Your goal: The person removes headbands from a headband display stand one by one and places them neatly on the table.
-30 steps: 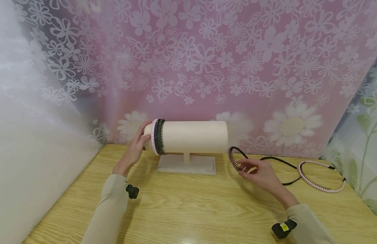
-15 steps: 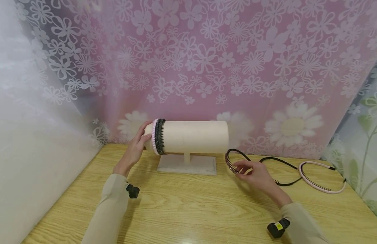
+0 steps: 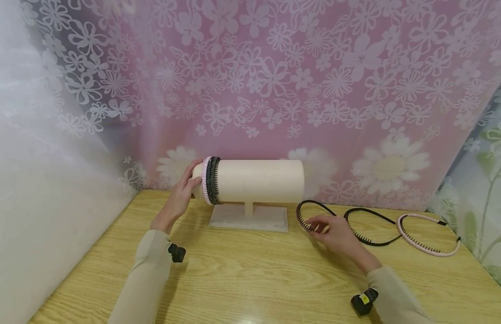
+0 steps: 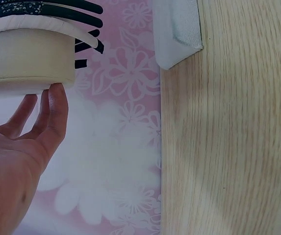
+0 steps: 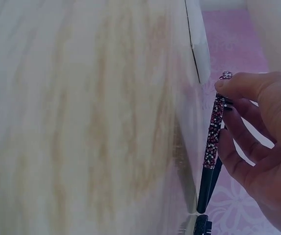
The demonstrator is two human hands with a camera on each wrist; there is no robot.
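A cream padded roll on a T-shaped headband stand [image 3: 260, 181] stands at the back of the table. My left hand [image 3: 178, 200] grips its left end, thumb at the front. Next to those fingers, a pink headband [image 3: 205, 180] and dark toothed headbands [image 3: 213, 182] sit side by side around the roll. To the right of the stand, my right hand [image 3: 335, 234] pinches a glittery headband [image 5: 212, 137] between thumb and fingers. Its dark open ends reach back to the right, low over the table. In the left wrist view, the left fingertips touch the roll's end [image 4: 32, 61].
Right of my right hand lie a black headband [image 3: 372, 244] and a pale pink headband [image 3: 420, 246], touching or overlapping. The stand's flat base [image 3: 234, 220] rests on the wooden table [image 3: 242, 274]. A pink flowered curtain [image 3: 250, 90] hangs behind.
My right hand has moved a little left and down with the glittery headband, which hangs lower beside the stand and shows more of its loop. The left hand keeps its place.
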